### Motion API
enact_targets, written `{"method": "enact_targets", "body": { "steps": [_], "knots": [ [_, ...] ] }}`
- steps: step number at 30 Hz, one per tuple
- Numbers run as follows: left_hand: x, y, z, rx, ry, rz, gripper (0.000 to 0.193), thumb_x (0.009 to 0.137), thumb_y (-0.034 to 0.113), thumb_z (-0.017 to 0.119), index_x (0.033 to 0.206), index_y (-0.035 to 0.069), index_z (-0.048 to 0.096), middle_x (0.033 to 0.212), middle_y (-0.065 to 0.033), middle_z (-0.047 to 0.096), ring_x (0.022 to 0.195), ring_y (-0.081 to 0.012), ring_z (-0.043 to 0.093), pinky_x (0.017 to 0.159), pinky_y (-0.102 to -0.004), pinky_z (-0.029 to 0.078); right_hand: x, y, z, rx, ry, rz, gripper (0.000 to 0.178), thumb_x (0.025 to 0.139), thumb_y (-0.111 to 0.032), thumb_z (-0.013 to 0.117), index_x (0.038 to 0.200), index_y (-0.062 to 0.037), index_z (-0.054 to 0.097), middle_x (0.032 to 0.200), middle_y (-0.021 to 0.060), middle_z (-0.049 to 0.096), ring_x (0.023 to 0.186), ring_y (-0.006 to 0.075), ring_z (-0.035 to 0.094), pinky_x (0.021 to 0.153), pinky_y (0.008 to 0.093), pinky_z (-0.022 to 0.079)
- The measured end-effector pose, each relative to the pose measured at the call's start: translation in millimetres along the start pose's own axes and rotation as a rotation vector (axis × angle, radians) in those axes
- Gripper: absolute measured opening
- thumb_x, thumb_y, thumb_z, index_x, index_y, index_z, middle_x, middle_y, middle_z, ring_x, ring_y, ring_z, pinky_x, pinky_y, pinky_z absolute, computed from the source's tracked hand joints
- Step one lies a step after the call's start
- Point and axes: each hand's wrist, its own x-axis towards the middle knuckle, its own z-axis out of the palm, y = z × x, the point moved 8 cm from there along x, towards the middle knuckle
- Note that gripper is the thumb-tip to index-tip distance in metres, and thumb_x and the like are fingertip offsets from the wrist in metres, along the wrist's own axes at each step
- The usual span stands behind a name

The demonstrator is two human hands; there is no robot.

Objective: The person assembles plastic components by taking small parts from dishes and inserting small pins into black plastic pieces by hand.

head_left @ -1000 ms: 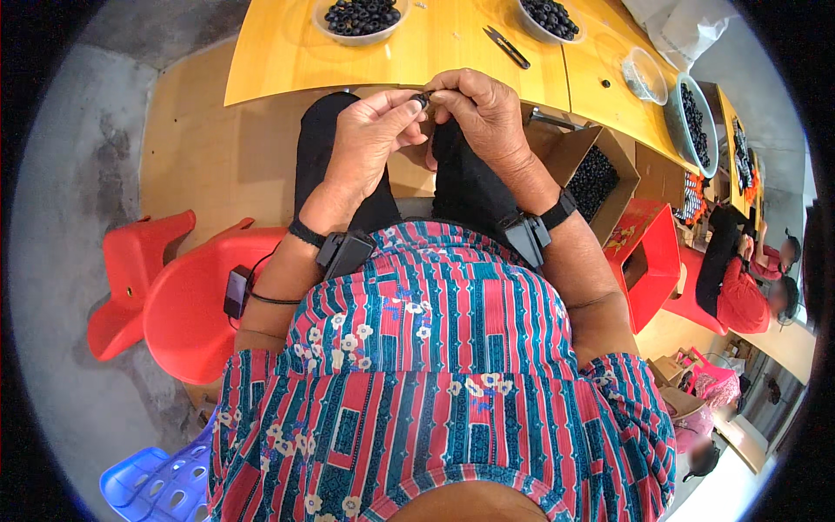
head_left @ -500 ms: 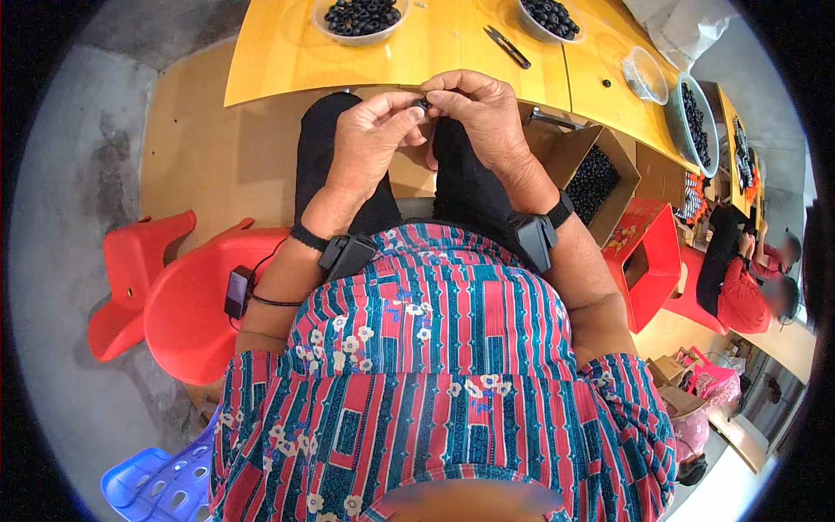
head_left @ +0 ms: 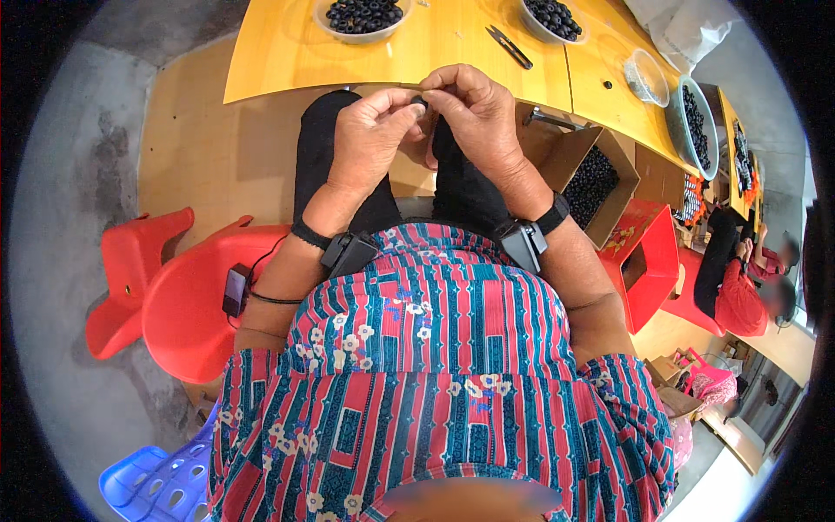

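Note:
My left hand (head_left: 372, 139) and my right hand (head_left: 477, 113) meet in front of my lap, just below the edge of the yellow table (head_left: 444, 52). Together their fingertips pinch a small black ring-shaped piece (head_left: 419, 102). Both wrists carry black strapped devices. A bowl of similar small black pieces (head_left: 364, 16) stands on the table beyond my hands. Small black snips (head_left: 510, 46) lie on the table to the right of it.
A second bowl of black pieces (head_left: 550, 16) and more bowls (head_left: 693, 122) line the table's right side. A cardboard box of black pieces (head_left: 593, 183) and a red box (head_left: 648, 265) sit by my right knee. Red plastic chairs (head_left: 178, 296) are on my left. Another person (head_left: 739, 287) sits at far right.
Both hands stay together over my lap; the fingers have shifted slightly around the small black piece.

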Motion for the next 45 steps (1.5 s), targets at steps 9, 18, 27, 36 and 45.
{"method": "enact_targets", "body": {
  "steps": [9,18,27,36,45],
  "knots": [
    [-0.8,5.1,2.9,-0.005,0.005,-0.02,0.015,0.084,0.008,0.061,0.094,-0.003,0.064,0.071,-0.0043,0.064,0.063,-0.006,0.059,0.056,-0.0194,0.047,-8.4,-41.8,4.1,-0.446,0.134,-0.406,0.012,0.068,-0.001,0.064,0.076,-0.0061,0.057,0.072,0.0093,0.058,0.069,0.0279,0.058,0.061,0.0337,0.049],
    [-1.8,0.2,0.2,0.051,-0.007,0.008,0.015,0.083,0.008,0.063,0.094,-0.003,0.064,0.071,-0.0022,0.063,0.064,-0.0049,0.057,0.058,-0.0187,0.046,-8.8,16.7,6.8,0.433,0.046,0.258,0.019,0.079,0.001,0.062,0.098,0.0025,0.063,0.082,0.002,0.063,0.073,0.0062,0.058,0.067,0.0209,0.049],
    [-0.8,2.5,-3.7,0.079,0.019,0.133,0.018,0.081,0.006,0.065,0.095,-0.003,0.065,0.078,-0.0032,0.062,0.067,-0.0064,0.057,0.061,-0.0195,0.046,-12.4,27.3,30.8,1.024,-0.144,0.545,0.022,0.083,-0.008,0.062,0.103,-0.0007,0.058,0.084,0.0037,0.058,0.079,0.0146,0.057,0.077,0.0294,0.048],
    [0.1,6.1,-5.8,0.103,0.05,0.183,0.02,0.077,0.005,0.069,0.096,0.0,0.067,0.084,-0.0016,0.055,0.073,-0.0075,0.055,0.066,-0.0203,0.045,-23.3,48.9,37.1,0.93,-0.365,0.736,0.029,0.086,-0.03,0.061,0.096,-0.003,0.06,0.082,0.0026,0.057,0.07,0.013,0.052,0.073,0.0313,0.047],
    [-2.7,15.8,-3.2,0.19,0.051,0.28,0.019,0.076,0.004,0.068,0.095,0.0,0.067,0.082,-0.0031,0.057,0.073,-0.0087,0.057,0.067,-0.0212,0.046,-24.1,44.9,32.3,0.827,-0.34,0.714,0.029,0.085,-0.031,0.062,0.083,-0.0022,0.061,0.072,0.0024,0.058,0.06,0.0117,0.053,0.058,0.0242,0.044]
  ]
}}
